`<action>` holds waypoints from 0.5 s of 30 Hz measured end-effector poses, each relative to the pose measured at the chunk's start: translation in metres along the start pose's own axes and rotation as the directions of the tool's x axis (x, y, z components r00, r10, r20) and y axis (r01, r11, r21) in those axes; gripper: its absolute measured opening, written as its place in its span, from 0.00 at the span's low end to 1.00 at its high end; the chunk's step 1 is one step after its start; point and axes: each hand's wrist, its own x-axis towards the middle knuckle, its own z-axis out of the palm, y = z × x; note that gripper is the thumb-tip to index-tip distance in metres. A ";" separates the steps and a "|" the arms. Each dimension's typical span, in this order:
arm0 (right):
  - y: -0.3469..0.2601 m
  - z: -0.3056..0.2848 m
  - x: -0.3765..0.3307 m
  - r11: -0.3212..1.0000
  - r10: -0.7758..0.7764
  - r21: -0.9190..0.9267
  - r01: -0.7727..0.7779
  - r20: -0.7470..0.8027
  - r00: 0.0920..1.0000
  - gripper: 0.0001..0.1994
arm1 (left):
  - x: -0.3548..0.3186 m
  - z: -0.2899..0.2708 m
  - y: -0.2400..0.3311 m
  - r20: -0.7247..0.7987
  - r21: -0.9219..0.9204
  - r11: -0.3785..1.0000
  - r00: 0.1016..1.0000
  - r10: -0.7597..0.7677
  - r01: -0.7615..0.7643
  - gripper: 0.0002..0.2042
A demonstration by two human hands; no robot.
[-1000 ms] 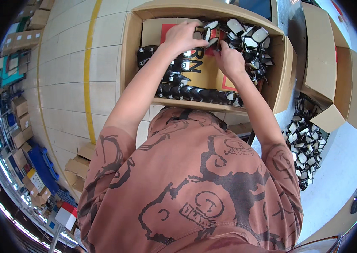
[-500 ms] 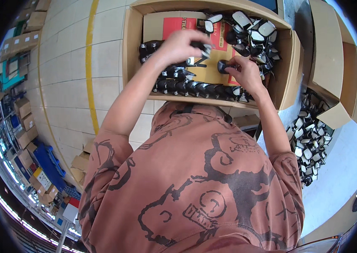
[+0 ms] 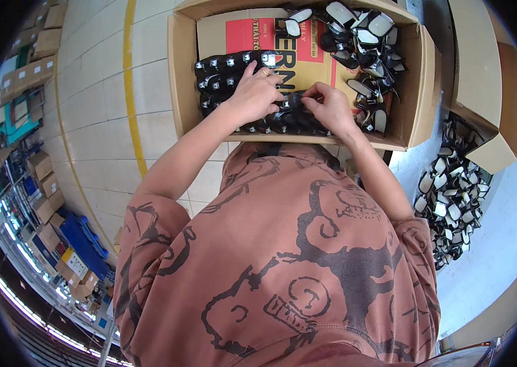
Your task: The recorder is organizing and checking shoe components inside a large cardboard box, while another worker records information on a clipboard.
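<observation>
Rows of glossy black pieces [image 3: 223, 63] with small pale spots lie in the left part of an open cardboard box [image 3: 176, 79]. My left hand [image 3: 251, 96] rests over these rows, fingers spread and partly stretched out. To its right, my right hand [image 3: 332, 111] pinches a black piece [image 3: 295, 100] at the end of a row, with thumb and finger close together. Most of that piece is hidden by the fingers. A loose heap of black pieces with whitish flat faces [image 3: 366, 37] fills the box's right side.
A printed cardboard sheet [image 3: 301, 73] lines the box floor. On the pale surface to the right lies another heap of black and white pieces [image 3: 448, 202], below an open carton [image 3: 478, 79]. A yellow line [image 3: 128, 92] crosses the tiled floor at left.
My left hand has come down onto the rows from a blurred position over the box, where it held a black piece. My right hand has moved left. The box appears slightly higher and further left.
</observation>
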 end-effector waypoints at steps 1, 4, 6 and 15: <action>-0.003 0.005 0.001 1.000 0.001 0.004 -0.001 0.012 1.000 0.07 | 0.000 0.000 0.001 0.013 0.025 1.000 1.000 0.000 -0.001 0.13; 0.000 0.016 0.005 0.998 0.034 0.049 -0.036 0.028 0.999 0.09 | -0.005 0.000 0.002 -0.054 0.055 0.998 0.999 0.003 0.000 0.16; 0.001 0.019 0.006 0.996 0.026 0.084 -0.028 0.030 0.999 0.10 | -0.012 -0.002 0.004 -0.132 0.057 0.998 0.991 0.001 0.006 0.17; -0.009 0.019 0.004 0.985 -0.087 -0.120 0.120 0.250 0.964 0.17 | -0.025 0.001 -0.006 -0.187 0.038 0.998 0.981 0.050 -0.043 0.12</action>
